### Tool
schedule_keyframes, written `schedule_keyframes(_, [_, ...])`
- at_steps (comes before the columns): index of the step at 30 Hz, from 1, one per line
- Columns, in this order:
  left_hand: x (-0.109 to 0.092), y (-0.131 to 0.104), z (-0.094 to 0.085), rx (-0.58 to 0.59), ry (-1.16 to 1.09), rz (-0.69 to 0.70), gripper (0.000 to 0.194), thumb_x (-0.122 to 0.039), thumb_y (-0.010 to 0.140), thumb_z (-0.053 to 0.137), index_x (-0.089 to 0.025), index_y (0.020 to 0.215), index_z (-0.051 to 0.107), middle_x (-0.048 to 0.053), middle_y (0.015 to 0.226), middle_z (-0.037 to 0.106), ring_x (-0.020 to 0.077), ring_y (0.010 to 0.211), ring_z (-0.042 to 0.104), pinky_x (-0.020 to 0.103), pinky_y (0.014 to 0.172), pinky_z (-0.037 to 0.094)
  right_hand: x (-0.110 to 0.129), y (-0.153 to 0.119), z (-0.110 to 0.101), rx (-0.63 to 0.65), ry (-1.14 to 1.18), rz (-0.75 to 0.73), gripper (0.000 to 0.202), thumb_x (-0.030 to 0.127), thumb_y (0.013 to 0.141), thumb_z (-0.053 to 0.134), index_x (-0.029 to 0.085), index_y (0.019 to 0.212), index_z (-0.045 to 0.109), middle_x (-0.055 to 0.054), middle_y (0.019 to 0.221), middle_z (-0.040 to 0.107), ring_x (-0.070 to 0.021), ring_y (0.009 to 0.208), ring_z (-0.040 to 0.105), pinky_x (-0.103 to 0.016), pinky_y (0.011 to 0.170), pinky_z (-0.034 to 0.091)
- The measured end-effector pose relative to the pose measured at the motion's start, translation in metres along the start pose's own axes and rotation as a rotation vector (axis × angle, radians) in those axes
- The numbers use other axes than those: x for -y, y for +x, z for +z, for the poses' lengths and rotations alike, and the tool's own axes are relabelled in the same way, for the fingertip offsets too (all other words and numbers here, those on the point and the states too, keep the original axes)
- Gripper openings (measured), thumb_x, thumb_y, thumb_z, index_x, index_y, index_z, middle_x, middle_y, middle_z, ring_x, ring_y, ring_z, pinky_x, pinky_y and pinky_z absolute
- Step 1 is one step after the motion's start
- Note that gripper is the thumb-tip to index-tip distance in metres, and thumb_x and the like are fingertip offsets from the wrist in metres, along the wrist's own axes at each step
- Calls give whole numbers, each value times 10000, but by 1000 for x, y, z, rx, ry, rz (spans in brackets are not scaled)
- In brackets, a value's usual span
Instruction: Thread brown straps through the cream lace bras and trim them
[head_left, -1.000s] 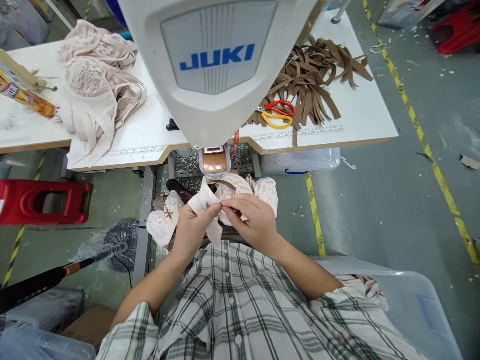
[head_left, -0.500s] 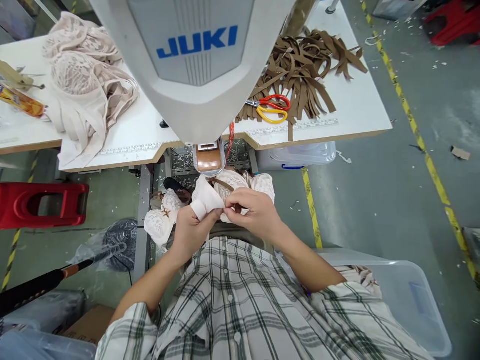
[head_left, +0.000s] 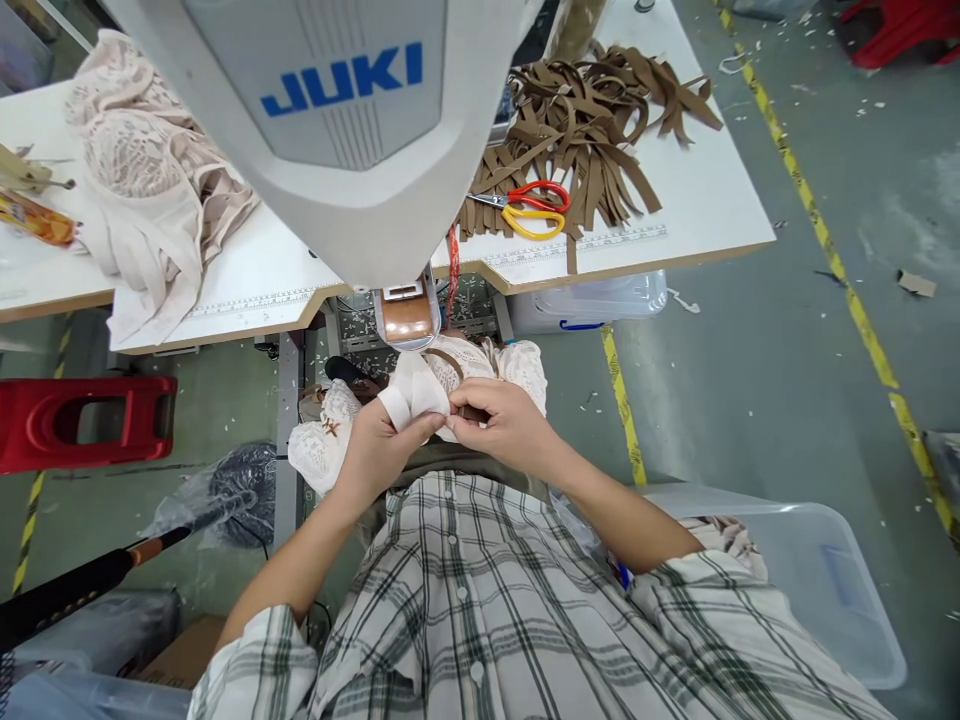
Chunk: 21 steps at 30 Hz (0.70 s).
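Hanging end of the white band [head_left: 415, 388] has cleared six o'clock from the pinch; folds now bunch at eleven o'clock, gripped by the left hand [head_left: 381, 448]. Right hand [head_left: 511, 424] pinches the edge; handling appears unfinished.

A single view looks out from the person's head, facing forward and steeply down. The checked shirt [head_left: 450, 600] lies nearest, seen from above along the bottom edge; the left hand [head_left: 379, 445] and right hand [head_left: 510, 425] sit around mid-picture. The sewing machine [head_left: 352, 130] looms close at the top, hiding part of the table [head_left: 720, 215], and floor [head_left: 735, 400] shows widely on both sides.
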<state>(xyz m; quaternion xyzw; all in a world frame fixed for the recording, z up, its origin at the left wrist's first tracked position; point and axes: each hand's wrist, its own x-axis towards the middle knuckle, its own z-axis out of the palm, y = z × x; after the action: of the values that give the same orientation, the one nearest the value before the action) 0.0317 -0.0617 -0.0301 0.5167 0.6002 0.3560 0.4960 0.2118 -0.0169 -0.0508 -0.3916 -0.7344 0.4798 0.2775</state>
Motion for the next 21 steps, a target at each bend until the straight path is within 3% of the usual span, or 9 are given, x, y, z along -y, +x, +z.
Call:
schedule_keyframes(3, [0,1,-2,-30,147,96,186,-309,852,669,-132,886,715,18,813,700,159,761,605,245,697,470,-3,1,-6,61,48,71,84,193,826,598,171,765,652,14,714,581,-94,638,494,-229,604,350])
schedule_keyframes(6, [-2,4,-7,5,245,102,212,-324,897,600,-137,832,675,-3,729,638,139,695,548,240,663,443,-5,1,-15,103,145,157,148,237,868,568,183,906,700,-17,849,683,-114,701,566,-235,635,400])
schedule_keyframes(10, [-11,9,-11,133,256,73,224,-343,922,563,-149,882,666,2,781,625,145,737,538,246,695,439,-1,-3,-22,61,95,168,196,247,877,576,205,1068,589,15,820,677,-102,617,508,-230,585,369])
schedule_keyframes(13, [-17,10,-10,195,249,65,226,-349,931,556,-155,929,672,7,809,634,148,754,545,244,701,435,7,-5,-24,70,28,124,172,219,871,574,221,1019,487,55,743,599,-94,590,471,-224,589,351])
schedule_keyframes(17, [-18,10,-7,186,281,75,204,-334,917,575,-150,881,657,-14,732,604,130,685,510,235,655,405,16,-4,-27,110,-66,92,142,159,851,562,220,902,444,84,640,482,-90,563,438,-228,601,321])
schedule_keyframes(21, [-18,11,-6,187,286,74,207,-324,908,587,-144,910,691,-2,764,637,140,715,532,247,686,411,16,0,-32,165,-42,122,117,194,871,574,214,935,479,66,676,569,-104,598,475,-235,627,326])
